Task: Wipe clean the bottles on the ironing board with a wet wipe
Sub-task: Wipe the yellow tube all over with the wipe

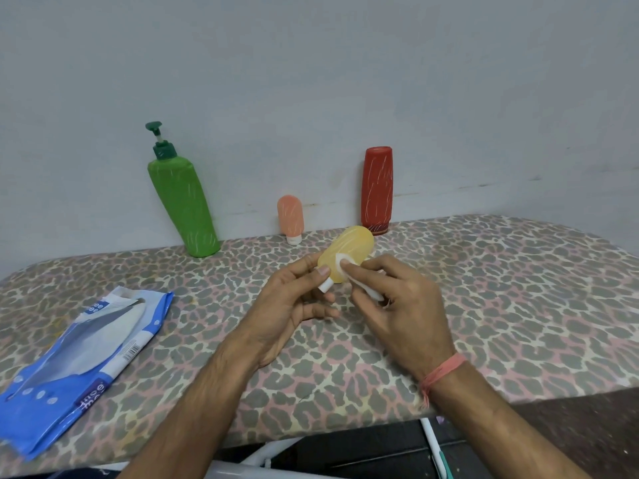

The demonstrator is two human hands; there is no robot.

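Near left: wipe pack (74,357) lying on ironing board (501,305) | middle: left hand (294,305) pinching yellow bottle (345,259) above the board, right hand (401,305) pressing wet wipe (344,262) against it, wiping underway | next: probably turning it, back hidden | far: green bottle (185,209), peach bottle (291,219), red bottle (377,190) waiting, streaked.

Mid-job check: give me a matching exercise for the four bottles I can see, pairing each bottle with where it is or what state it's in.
1. green pump bottle
2. red bottle
3. yellow bottle
4. pink bottle

a. held in the left hand, being wiped
b. smallest one standing by the wall
c. standing farthest left
d. standing farthest right

Pairs: 1-c, 2-d, 3-a, 4-b
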